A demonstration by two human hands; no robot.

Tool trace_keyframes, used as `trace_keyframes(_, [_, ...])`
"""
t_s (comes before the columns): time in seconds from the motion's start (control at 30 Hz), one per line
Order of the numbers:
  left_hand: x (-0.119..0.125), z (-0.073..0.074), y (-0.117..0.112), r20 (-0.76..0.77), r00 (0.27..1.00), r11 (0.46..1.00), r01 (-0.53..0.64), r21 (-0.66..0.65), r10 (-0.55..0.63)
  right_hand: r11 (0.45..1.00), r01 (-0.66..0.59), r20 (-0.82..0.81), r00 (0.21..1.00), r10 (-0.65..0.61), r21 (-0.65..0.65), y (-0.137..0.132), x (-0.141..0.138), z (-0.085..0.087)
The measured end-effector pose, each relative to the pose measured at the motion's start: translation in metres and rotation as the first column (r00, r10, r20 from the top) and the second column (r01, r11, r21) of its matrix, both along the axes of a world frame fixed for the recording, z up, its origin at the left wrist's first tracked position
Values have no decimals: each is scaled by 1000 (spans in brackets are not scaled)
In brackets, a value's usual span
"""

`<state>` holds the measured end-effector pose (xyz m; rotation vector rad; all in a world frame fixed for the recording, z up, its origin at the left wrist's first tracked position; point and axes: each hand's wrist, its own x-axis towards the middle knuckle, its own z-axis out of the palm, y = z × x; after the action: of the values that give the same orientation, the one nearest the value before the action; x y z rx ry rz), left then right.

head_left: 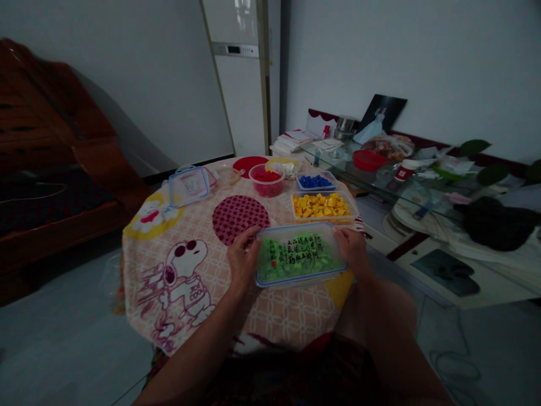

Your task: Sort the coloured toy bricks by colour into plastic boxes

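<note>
- Box (pixel 301 254): directly between the hands, on or just above the surface (pixel 274 316); contact cannot be told.
- Its long axis runs left to right, the right end slightly farther off.
- Left hand (pixel 244 256) clamped on the left short end, right hand (pixel 353 248) on the right; neither is nearer.
- Yellow tub (pixel 321 206): just beyond, toward the right.
</note>
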<state>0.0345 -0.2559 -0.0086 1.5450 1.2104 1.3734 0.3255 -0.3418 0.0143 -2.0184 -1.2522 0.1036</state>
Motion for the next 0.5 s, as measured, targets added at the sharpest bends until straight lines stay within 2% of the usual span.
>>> trace_keyframes(0.2, [1,-6,10,-11,999,998,45,-41,-45,1000,-20,6,1000,20,-4,8,6,-8])
trace_keyframes(0.33, [0,-10,15,46,993,988,110,-108,-105,996,-86,-97,992,86,4,10,9,-10])
trace_keyframes(0.5, [-3,-10,16,86,984,975,168,-143,-157,978,-187,-213,956,202,89,8,8,-8])
